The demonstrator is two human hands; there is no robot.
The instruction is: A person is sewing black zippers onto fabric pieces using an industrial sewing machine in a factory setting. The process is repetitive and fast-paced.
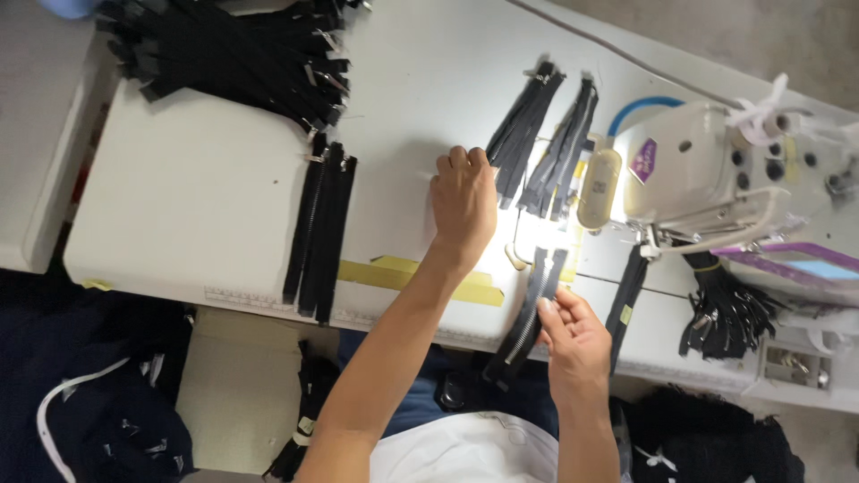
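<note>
Two flat black toothed zippers (528,309)

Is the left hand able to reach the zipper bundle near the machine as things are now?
Probably yes. The left hand already lies with its fingertips at the edge of the nearest zipper bundle, and nothing stands between them on the table.

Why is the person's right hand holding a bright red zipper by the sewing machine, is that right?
Not quite: the zipper in the right hand is black, not red. The head view shows it, held beside the sewing machine while the left hand reaches to a bundle of black zippers.
</note>
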